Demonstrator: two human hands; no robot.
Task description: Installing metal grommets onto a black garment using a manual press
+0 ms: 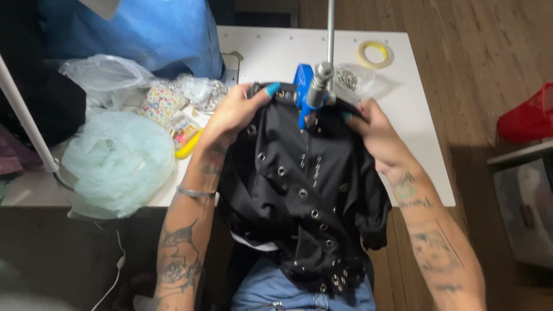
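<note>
A black garment is lying crumpled at the centre of the view, draping from the near edge of a white table down over the person's lap. Its dark fabric is bunching in soft folds and is carrying many small round silver eyelets, scattered in loose rows from its upper edge to its lower hem, where they are clustering more thickly. A sliver of white cloth is showing under it at about 7 o'clock. The left hand, at 10 o'clock from the garment's middle, is curling its fingers over the top edge of the fabric and pinching it; a teal-painted nail is showing. The right hand, at 2 o'clock, is likewise gripping the upper edge, fingers closed on the cloth. Between the hands, at 12 o'clock, a blue hand press with a grey metal handle is standing on the table, the garment's edge lying right at it. Beyond the press, at 1 o'clock, a clear bag of metal rings is resting, and farther out a roll of tape. At 9 o'clock a pale green plastic bag is sitting puffed up, with a blue sack behind it at 11 o'clock. A red basket is standing on the wooden floor at 3 o'clock.
</note>
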